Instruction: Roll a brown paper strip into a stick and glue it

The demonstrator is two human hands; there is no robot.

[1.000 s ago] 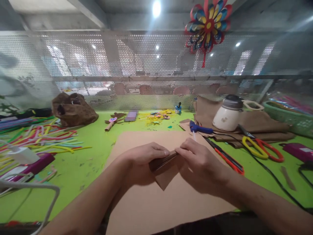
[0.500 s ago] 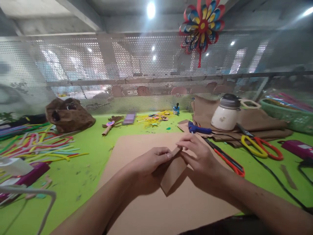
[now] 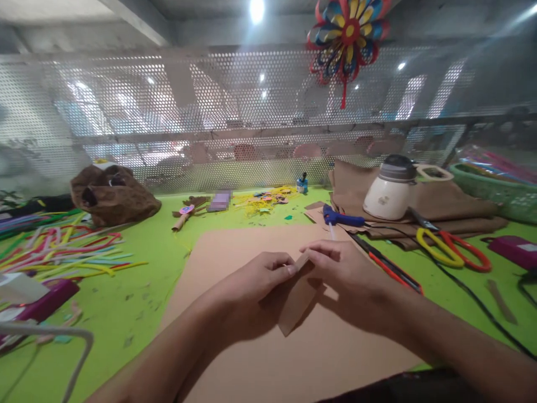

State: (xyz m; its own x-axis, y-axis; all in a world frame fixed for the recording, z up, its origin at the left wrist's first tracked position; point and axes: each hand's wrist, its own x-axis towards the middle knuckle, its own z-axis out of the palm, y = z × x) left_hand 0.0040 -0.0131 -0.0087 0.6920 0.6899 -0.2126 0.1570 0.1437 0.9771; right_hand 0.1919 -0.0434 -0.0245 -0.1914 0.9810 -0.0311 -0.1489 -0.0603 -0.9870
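Between both hands is a small folded piece of brown paper (image 3: 297,305), tilted, with its pointed lower end toward me. My left hand (image 3: 268,280) pinches its left upper edge between thumb and fingers. At the top edge, my right hand (image 3: 342,268) grips it with thumb and forefinger. Part of the paper is hidden behind the fingers. Under the hands lies a large tan board (image 3: 235,358). Just beyond the right hand rest a blue glue gun (image 3: 344,218) and a red and black utility knife (image 3: 392,268).
Scissors with yellow and red handles (image 3: 455,249) lie at right, near a white jar (image 3: 388,193) on folded brown paper (image 3: 470,204). Colourful pipe cleaners (image 3: 79,252) and a crumpled brown paper shape (image 3: 113,193) are at left. Yellow scraps (image 3: 268,201) lie at the back.
My right hand's fingers have shifted and closed lower over the paper's top edge, the thumb now nearer the left hand. My left hand keeps its pinch. The view has tipped slightly.
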